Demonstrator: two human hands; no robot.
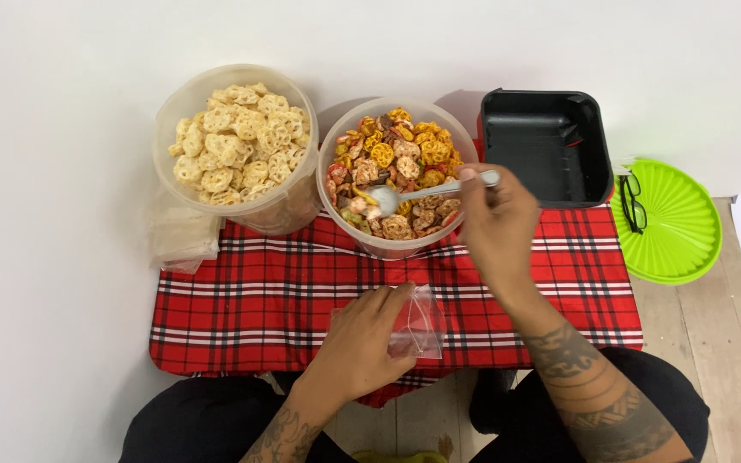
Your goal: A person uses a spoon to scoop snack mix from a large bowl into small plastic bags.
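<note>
seated person's right hand (497,225) grips a spoon (433,192) dipped in the tub of mixed crackers (398,176), while left hand (362,343) pinches an apparently empty plastic bag (422,324) on the red plaid cloth (259,300)

Shiny metal spoon (426,192); clear plastic bag (418,324) (crinkly), woven checked cloth (250,300), matt wood floor (731,343)

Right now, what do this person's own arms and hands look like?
Both arms are bare, with no sleeves showing. The right forearm carries dark tattoo bands of geometric patterns; the left forearm has a dark tattoo of curling shapes near the wrist. The left hand and right hand wear no gloves, and no rings or watch show.
</note>
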